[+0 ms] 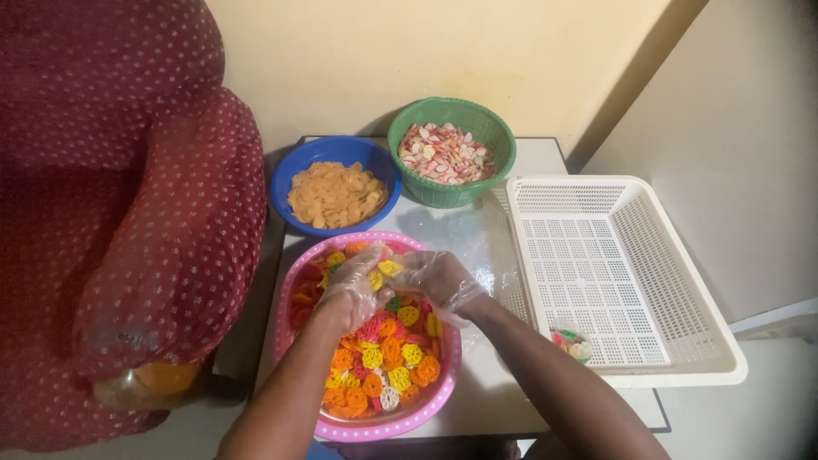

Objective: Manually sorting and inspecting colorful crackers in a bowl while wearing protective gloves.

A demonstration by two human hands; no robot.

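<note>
Where white table [511,400] meets yellow wall: gloved left hand [354,285], right hand [439,277] half-curled over round pink bowl [375,426], grip unclear.

Light warm, moderate, indoor, from above. Wall [409,60] evenly lit, yellow cast. Diagonal shadow band on wall at upper right. Sheen on counter [464,234] between bowls and white tray [682,290]. Soft shadows under blue bowl [294,183] and green basket [498,166]. Gloves on left hand [354,285] and right hand [439,279] show faint glare. Red armchair [128,170] dim, lower part soft. Overall slightly soft, compression visible; small pieces in bowls lack fine detail.
</note>
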